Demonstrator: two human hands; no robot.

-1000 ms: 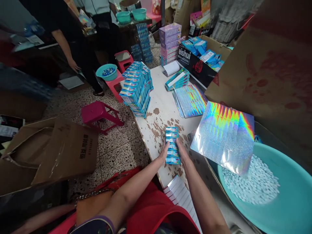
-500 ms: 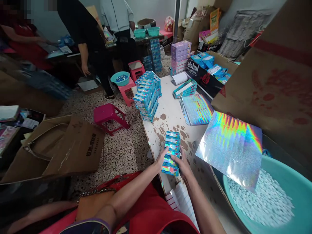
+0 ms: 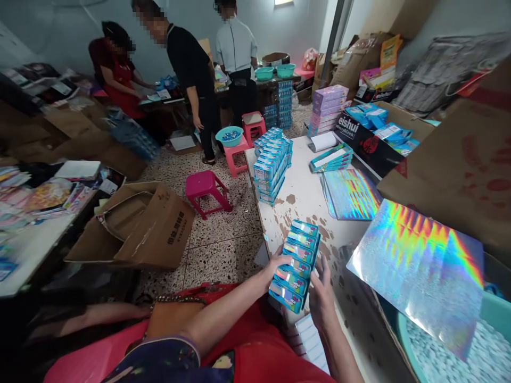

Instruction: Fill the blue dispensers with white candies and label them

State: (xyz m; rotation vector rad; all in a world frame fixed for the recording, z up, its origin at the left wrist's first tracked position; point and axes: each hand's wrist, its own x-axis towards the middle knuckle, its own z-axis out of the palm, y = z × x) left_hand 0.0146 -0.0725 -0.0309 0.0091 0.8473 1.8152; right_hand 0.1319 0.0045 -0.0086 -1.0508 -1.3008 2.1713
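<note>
A row of several small blue boxes (image 3: 297, 260), with shiny rainbow-reflecting faces, is held tilted over the near edge of the white table (image 3: 297, 181). My left hand (image 3: 273, 274) grips the row from its left side, its thumb over the top. My right hand (image 3: 322, 292) is at the row's right side, its fingers stretched and apart; whether the fingertips touch the boxes is hard to see. Farther along the table stands a stack of similar blue boxes (image 3: 271, 162). Silvery holographic sheets (image 3: 351, 194) and flat blue cartons (image 3: 332, 158) lie to the right.
A loose holographic sheet (image 3: 419, 266) overlaps a turquoise basin (image 3: 407, 340) of white pellets at the right. A black display carton (image 3: 365, 141) holds blue packs. A pink stool (image 3: 205, 183) and a cardboard box (image 3: 159, 229) stand on the floor left. Three people are at the back.
The view has swung left. The row of boxes is now tilted and shows more of its right side. My right hand has loosened from its top, with the fingers straighter.
</note>
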